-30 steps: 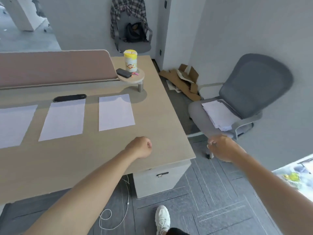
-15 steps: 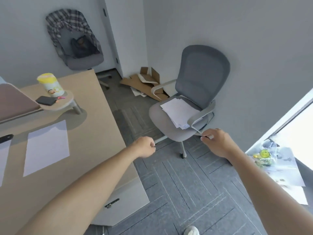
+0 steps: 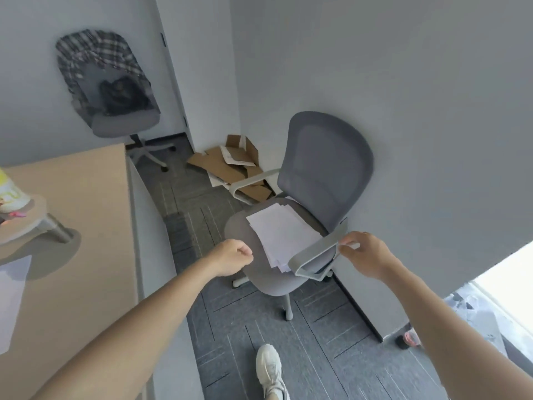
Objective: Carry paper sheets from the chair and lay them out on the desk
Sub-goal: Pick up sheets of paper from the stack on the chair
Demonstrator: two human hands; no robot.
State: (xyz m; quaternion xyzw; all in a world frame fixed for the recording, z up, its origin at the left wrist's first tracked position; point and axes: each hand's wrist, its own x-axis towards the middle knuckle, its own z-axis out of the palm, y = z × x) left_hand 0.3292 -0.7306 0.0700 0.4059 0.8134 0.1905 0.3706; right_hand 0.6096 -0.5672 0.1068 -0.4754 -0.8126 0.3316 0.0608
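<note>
Grey chair [image 3: 326,168]: sheets [image 3: 282,232] stacked loosely on seat. Left hand [image 3: 230,259] fisted, empty, beside seat. Right hand [image 3: 366,255], fingers curled, at chair's near armrest [image 3: 314,252]; grip on it indeterminate. Desk [image 3: 86,226] left of chair.

A small office corner, grey all round
Plain pale grey walls [image 3: 403,82] meet at a jutting pillar [image 3: 207,82]; the floor [image 3: 317,342] is dark grey carpet tiles with thin line patterns. A light wooden desk [image 3: 86,226] fills the left side. A grey mesh-backed chair [image 3: 326,163] stands by the right wall, and a second chair [image 3: 124,122] stands against the far wall with a checked shirt [image 3: 95,53] over its back and a dark bag [image 3: 121,96] on its seat. Flattened cardboard [image 3: 227,166] lies at the pillar's foot. Bright daylight comes through a window [image 3: 510,281] at the lower right
</note>
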